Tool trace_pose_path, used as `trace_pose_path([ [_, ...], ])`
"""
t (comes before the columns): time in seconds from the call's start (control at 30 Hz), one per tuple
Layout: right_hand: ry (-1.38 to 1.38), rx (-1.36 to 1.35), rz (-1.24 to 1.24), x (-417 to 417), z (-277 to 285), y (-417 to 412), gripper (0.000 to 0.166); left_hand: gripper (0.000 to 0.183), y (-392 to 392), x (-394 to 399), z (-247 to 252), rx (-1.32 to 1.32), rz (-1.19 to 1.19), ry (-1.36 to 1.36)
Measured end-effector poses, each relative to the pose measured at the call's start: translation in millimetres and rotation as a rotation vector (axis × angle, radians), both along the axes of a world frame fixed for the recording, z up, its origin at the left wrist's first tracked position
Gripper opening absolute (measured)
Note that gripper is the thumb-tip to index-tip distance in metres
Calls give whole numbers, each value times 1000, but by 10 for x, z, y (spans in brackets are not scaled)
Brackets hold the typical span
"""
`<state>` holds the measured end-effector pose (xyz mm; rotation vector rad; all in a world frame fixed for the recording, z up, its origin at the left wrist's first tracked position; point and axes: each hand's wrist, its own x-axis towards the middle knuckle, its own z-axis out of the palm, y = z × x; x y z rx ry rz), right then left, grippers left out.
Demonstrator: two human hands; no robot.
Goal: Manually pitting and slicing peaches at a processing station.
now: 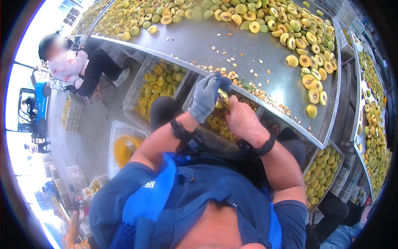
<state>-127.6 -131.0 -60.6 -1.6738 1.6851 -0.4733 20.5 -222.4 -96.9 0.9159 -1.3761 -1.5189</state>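
In a grey knit glove with blue-coated fingers, my left hand point(206, 95) holds a yellow stone fruit point(221, 93) just past the metal table's near edge. My bare right hand point(244, 118) grips a small metal tool point(224, 101) against that fruit; fingers hide most of the tool, and its exact kind cannot be told. Below both hands stands a crate of yellow fruit scraps point(219, 124). Along the near rim of the metal table point(192, 43) lie several fruit stones point(258, 90). A heap of halved yellow-green stone fruit point(248, 15) covers the far side.
A crate of cut fruit point(160, 81) stands left of my knees, near a white basket with a yellow container point(126, 149). Whole fruit fills a crate point(323, 171) at right. One person point(67, 67) sits at the table's left; a blue forklift point(39, 105) is behind.
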Motion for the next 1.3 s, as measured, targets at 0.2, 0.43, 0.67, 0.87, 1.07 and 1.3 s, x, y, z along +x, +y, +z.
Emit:
trace_pose_path([
  [0.2,-61,-20,54,-65,1,-48,26,41,-172,67,232,-81,-286,-61],
  [0.43,-211,-12,-16,81,-135,-31,39,33,-339,36,342,-421,-565,-580],
  [0.67,-263,-40,7,27,-184,-59,34,33,-375,-61,428,-30,-553,-439],
  [0.87,-210,-62,-123,-3,19,-113,27,31,-369,-87,292,-13,-248,-72],
  [1.07,-355,-77,-170,-46,-183,-180,24,33,144,-284,140,-128,178,30],
  [1.3,-199,-159,-105,-30,-18,-88,29,30,48,-151,236,-447,76,-196],
])
